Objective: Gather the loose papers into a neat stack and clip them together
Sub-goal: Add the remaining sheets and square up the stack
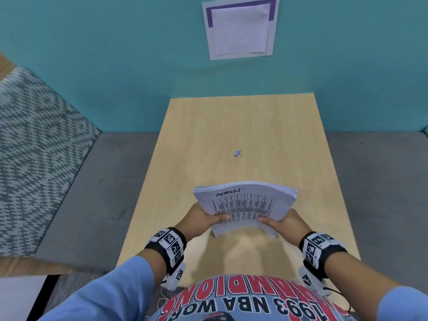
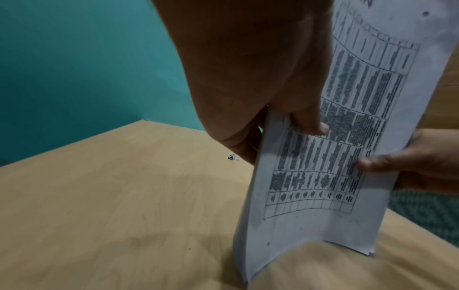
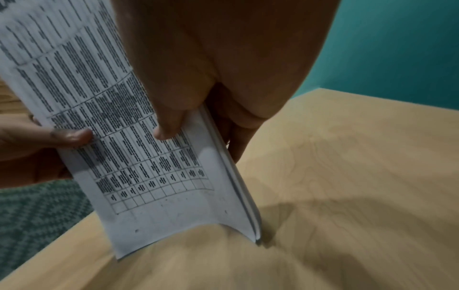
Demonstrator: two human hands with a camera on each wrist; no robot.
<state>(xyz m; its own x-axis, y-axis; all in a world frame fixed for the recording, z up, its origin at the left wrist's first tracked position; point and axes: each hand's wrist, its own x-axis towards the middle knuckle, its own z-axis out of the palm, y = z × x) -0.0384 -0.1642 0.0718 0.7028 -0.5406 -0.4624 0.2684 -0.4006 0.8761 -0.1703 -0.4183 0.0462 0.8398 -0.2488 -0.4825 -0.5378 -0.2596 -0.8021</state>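
Note:
A thick stack of printed papers (image 1: 245, 205) stands on its lower edge on the wooden table (image 1: 243, 126), bowed, with a table of text and handwriting on the front sheet. My left hand (image 1: 203, 218) grips its left side, thumb on the front and fingers behind. My right hand (image 1: 284, 222) grips the right side the same way. The left wrist view shows the papers (image 2: 323, 157) with my left hand (image 2: 285, 125) pinching their edge; the right wrist view shows the papers (image 3: 149, 157) pinched by my right hand (image 3: 193, 127). A small binder clip (image 1: 237, 153) lies on the table beyond the stack, also seen as the clip (image 2: 232, 157).
A teal wall (image 1: 115, 66) backs the table, with a framed white sheet (image 1: 240, 28) on it. A grey bench seat (image 1: 92, 193) and a patterned cushion (image 1: 34, 147) lie to the left; more grey seat (image 1: 382, 181) lies to the right.

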